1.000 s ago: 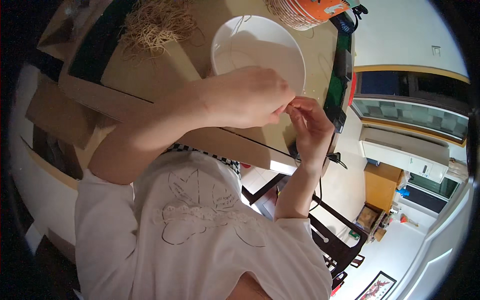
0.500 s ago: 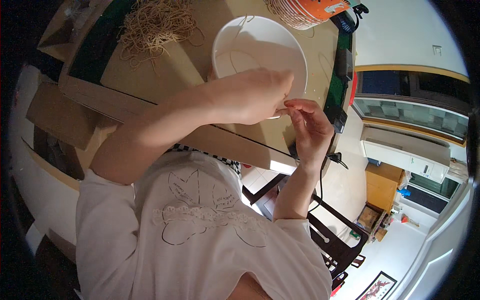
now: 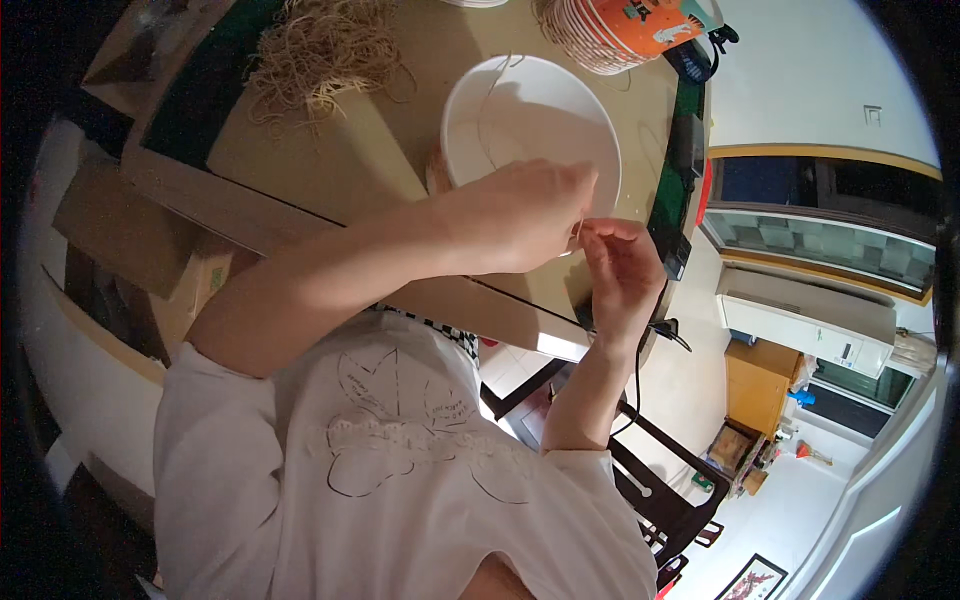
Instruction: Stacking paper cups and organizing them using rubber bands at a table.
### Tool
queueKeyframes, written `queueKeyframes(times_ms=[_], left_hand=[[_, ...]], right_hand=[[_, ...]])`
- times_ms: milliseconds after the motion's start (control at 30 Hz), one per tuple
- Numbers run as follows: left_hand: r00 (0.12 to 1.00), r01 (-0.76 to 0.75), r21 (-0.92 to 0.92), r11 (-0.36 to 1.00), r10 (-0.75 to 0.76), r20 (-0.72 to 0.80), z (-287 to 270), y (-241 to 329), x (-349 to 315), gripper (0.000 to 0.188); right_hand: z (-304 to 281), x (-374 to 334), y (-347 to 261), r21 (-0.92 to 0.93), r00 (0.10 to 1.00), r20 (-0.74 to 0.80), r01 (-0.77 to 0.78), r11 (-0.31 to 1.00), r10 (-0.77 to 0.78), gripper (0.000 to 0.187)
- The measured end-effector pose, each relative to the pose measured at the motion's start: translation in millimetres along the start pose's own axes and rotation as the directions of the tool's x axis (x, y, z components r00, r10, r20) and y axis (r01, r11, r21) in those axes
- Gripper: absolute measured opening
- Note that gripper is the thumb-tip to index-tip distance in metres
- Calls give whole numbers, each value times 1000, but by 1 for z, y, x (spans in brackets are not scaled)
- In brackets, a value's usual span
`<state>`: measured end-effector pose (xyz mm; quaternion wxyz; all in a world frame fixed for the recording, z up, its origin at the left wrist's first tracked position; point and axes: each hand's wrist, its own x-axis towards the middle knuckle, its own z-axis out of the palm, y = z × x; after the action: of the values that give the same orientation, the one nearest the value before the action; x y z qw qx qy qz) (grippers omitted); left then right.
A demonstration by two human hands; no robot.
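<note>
A white-lined paper bucket (image 3: 545,110) stands on the table with its mouth facing me. Through its far rim runs a thin tan cord (image 3: 487,112), which hangs down inside toward my hands. My left hand (image 3: 525,215) lies across the bucket's near side, its fingers curled and mostly hidden behind its back. Thumb and forefinger of my right hand (image 3: 625,262) pinch close against the left fingertips at the near rim. Between the two hands a short bit of cord shows, and both seem to grip it.
A tangled heap of tan cords (image 3: 325,65) lies at the far left of the table. Nested orange paper buckets (image 3: 630,35), with cords along their side, rest at the far right. Black power adapters (image 3: 680,255) sit by the right edge. A dark chair (image 3: 670,490) stands to the right.
The bucket, cord heap and table sit slightly lower in view. Both hands stay together at the near rim, having shifted a little; the cord inside the bucket hangs straighter.
</note>
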<state>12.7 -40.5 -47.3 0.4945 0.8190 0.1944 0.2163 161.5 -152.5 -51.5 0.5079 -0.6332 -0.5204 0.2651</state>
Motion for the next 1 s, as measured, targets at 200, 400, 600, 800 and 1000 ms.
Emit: queueKeyframes(times_ms=[200, 400, 600, 800, 1000], left_hand=[[991, -5, -14, 1000, 3, -134, 1, 0, 0, 12], [998, -54, -2, 999, 54, 38, -3, -2, -8, 6], [981, -120, 260, 958, 155, -117, 7, 1, -15, 2], [944, -234, 463, 855, 314, -103, 7, 2, -13, 3], [934, -242, 580, 778, 349, -79, 9, 4, -8, 7]], right_hand=[[3, 2, -2, 5, 1000, -1, 20, 1000, -20, 9], [5, 6, 4, 79, 998, -60, 33, 996, -28, 10], [5, 7, 2, 92, 999, -47, -1, 996, 5, 11], [7, 7, -3, 113, 997, -53, -44, 993, 51, 10], [7, 4, 4, 101, 998, -54, -12, 995, 18, 10]])
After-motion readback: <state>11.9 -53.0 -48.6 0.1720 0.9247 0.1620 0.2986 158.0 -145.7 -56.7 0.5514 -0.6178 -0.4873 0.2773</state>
